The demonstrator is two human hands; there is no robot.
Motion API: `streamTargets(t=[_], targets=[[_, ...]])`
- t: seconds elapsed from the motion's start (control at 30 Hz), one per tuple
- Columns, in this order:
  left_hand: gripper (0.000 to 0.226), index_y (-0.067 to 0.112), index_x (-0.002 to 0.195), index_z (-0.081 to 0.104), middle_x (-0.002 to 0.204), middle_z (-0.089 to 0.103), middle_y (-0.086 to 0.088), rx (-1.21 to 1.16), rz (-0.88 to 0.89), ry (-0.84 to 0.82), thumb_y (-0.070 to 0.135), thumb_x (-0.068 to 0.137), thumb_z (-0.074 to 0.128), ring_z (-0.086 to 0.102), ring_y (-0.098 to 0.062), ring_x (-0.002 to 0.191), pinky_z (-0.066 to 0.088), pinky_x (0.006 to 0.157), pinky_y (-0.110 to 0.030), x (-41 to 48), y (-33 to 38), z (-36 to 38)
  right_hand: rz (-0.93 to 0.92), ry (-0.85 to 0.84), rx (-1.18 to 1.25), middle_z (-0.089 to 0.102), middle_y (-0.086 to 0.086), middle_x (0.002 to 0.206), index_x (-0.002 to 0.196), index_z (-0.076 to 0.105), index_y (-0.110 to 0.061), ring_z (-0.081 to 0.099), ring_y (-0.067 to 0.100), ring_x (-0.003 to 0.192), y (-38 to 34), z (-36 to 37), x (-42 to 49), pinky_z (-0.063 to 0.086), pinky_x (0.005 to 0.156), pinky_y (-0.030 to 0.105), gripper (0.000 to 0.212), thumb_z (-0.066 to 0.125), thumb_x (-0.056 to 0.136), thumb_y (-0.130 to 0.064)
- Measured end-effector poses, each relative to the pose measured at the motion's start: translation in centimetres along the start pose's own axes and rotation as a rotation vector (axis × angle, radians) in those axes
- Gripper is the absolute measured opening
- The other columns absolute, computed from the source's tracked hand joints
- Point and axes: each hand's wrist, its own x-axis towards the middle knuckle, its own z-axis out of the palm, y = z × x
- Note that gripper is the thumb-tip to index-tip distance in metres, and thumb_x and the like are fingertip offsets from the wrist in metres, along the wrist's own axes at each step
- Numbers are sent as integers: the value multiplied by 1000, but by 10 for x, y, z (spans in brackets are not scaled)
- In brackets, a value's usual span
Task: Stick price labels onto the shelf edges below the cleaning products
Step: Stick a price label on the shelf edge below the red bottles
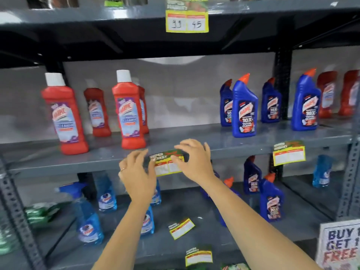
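A yellow and green price label [167,163] lies against the front edge of the grey middle shelf [64,162]. My left hand [137,172] touches its left end with its fingertips. My right hand [193,160] pinches its right end. Red cleaner bottles [127,110] stand above on the left, blue toilet cleaner bottles [244,108] on the right. Another label [288,152] hangs on the same shelf edge below the blue bottles. A label with written numbers [187,16] is on the top shelf edge.
Two loose labels [181,228] [198,256] lie on the lower shelf among blue spray bottles [87,215] and blue toilet cleaner bottles [271,199]. A "buy 1 get 1 free" sign [340,248] stands at the bottom right. Slotted metal uprights [349,178] frame the racks.
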Motion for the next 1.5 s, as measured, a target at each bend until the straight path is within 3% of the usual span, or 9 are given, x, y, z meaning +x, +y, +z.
streamTargets(t=[0.1, 0.2, 0.53, 0.8, 0.9, 1.0, 1.1, 1.27, 1.5], targets=[[13, 21, 89, 71, 99, 69, 3, -74, 26, -52, 16, 77, 77, 55, -31, 91, 40, 72, -38, 5, 0, -2, 107, 68, 54, 60, -6, 100, 86, 74, -28, 52, 19, 110, -12, 5, 5, 18, 113, 53, 8, 72, 81, -33], [15, 23, 75, 68, 88, 68, 7, -113, 25, -67, 13, 74, 79, 55, -26, 86, 31, 69, -33, 12, 1, -7, 130, 100, 18, 53, -7, 89, 77, 75, -28, 49, 20, 104, -15, 5, 4, 25, 108, 54, 6, 71, 82, -28], [16, 32, 68, 68, 82, 66, 11, -134, 13, -147, 25, 74, 81, 56, -18, 86, 29, 75, -36, 24, -64, -68, 94, 85, 28, 45, -8, 90, 73, 72, -33, 32, 7, 95, -64, 50, -15, 25, 110, 52, 7, 73, 79, -36], [6, 25, 74, 76, 101, 70, 5, -15, -180, -96, 29, 75, 80, 59, -25, 103, 40, 89, -45, 66, -139, -102, 51, 60, 35, 43, -2, 91, 71, 71, -22, 40, 19, 95, -146, 122, 5, 26, 112, 53, 8, 70, 80, -23], [10, 25, 75, 75, 112, 60, 4, 88, -169, -81, 33, 73, 82, 48, -24, 115, 30, 97, -50, 72, -147, -95, 71, 61, -35, 43, -2, 92, 75, 67, -21, 50, 24, 95, -155, 133, 8, 17, 118, 50, 6, 69, 81, -21], [12, 26, 82, 69, 110, 58, 4, 104, -104, -51, 29, 75, 79, 51, -21, 111, 23, 104, -51, 68, -153, -88, 53, 121, -88, 48, 0, 95, 82, 61, -20, 54, 21, 91, -156, 141, 4, 30, 112, 48, 12, 71, 79, -24], [29, 26, 106, 64, 116, 64, 5, 108, -53, -68, 29, 79, 75, 53, -20, 116, 14, 111, -57, 63, -162, -85, 34, 174, -64, 52, 0, 105, 102, 52, -20, 54, 19, 97, -153, 142, 4, 38, 105, 42, 36, 72, 75, -32], [29, 25, 110, 71, 115, 70, 4, 161, 25, -60, 33, 82, 73, 53, -20, 118, 16, 109, -56, 64, -168, -86, 20, 106, -144, 63, -5, 103, 106, 67, -24, 57, 16, 100, -147, 144, 8, 36, 102, 38, 42, 63, 79, -56], [22, 27, 104, 73, 112, 72, 7, 147, 3, -15, 34, 84, 71, 54, -14, 113, 19, 92, -40, 65, -167, -84, 57, 84, -189, 60, -5, 101, 101, 64, -25, 55, 18, 96, -153, 146, 13, 36, 92, 38, 32, 67, 81, -49]])
